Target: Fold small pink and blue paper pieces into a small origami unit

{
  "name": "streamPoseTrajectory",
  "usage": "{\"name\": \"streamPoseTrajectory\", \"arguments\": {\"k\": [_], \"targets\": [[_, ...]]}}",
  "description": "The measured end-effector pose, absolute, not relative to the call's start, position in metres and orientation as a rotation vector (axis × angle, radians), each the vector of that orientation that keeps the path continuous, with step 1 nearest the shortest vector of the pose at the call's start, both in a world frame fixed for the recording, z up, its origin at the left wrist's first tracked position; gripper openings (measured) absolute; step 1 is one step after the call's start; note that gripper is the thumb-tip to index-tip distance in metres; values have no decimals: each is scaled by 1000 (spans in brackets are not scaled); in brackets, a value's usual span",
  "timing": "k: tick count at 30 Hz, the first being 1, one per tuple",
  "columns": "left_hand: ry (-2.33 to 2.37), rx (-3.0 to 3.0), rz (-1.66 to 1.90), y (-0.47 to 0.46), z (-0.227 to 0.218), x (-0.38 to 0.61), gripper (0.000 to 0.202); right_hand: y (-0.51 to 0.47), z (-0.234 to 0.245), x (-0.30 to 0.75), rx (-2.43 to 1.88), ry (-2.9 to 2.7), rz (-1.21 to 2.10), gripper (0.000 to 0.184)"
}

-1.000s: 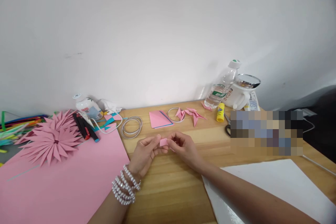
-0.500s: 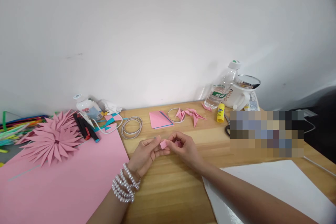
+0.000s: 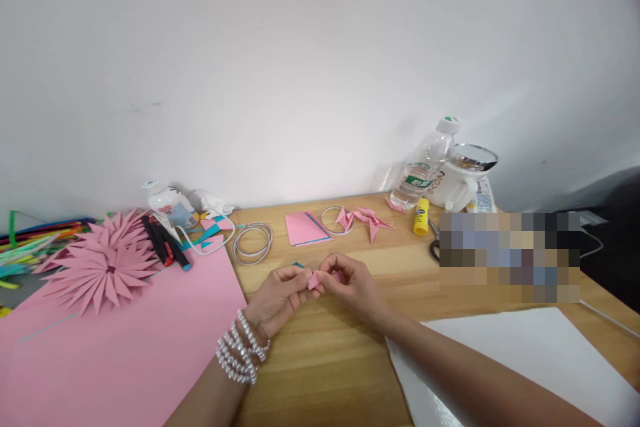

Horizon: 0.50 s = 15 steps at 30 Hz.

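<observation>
Between my fingertips, above the wooden table [image 3: 320, 367], is a small folded piece of pink paper [image 3: 314, 280]. My left hand [image 3: 281, 297] pinches its left side and wears strands of pearl beads at the wrist. My right hand [image 3: 350, 283] grips the paper from the right with thumb and fingers, and part of it is hidden behind them. Just beyond my hands lie a stack of pink paper squares [image 3: 306, 228] and some folded pink pieces [image 3: 370, 221]. A small blue scrap [image 3: 299, 265] peeks out behind my left hand.
Left: a large pink sheet [image 3: 150, 353], pink paper flowers [image 3: 107, 270], markers [image 3: 163, 243], a white bottle [image 3: 173, 203] and a coiled cable [image 3: 251, 243]. Right: a glue stick [image 3: 421, 217], scissors [image 3: 435, 250], a water bottle [image 3: 417, 177], a white mug [image 3: 455, 183] and a white sheet [image 3: 515, 353].
The pink paper between my fingers has turned from a flat squarish face to a narrower, pointed one. My hands stay nearly in place, and the view has shifted slightly.
</observation>
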State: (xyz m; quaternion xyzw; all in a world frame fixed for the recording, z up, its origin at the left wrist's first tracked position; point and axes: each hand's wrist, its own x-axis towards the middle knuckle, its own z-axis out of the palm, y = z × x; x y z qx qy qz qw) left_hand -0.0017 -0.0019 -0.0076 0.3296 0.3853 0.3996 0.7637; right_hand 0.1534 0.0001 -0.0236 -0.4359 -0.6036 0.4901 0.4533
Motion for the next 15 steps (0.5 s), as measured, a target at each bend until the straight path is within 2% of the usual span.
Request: {"name": "streamPoseTrajectory", "arguments": {"k": [9,15], "targets": [[1059,953,1093,-9,-10,12,14,-1,-30,150,-1136,-1477,1176,18],[919,759,983,-6,-7,6,16,0,-27,152,-1142,-1489,1132,18]]}}
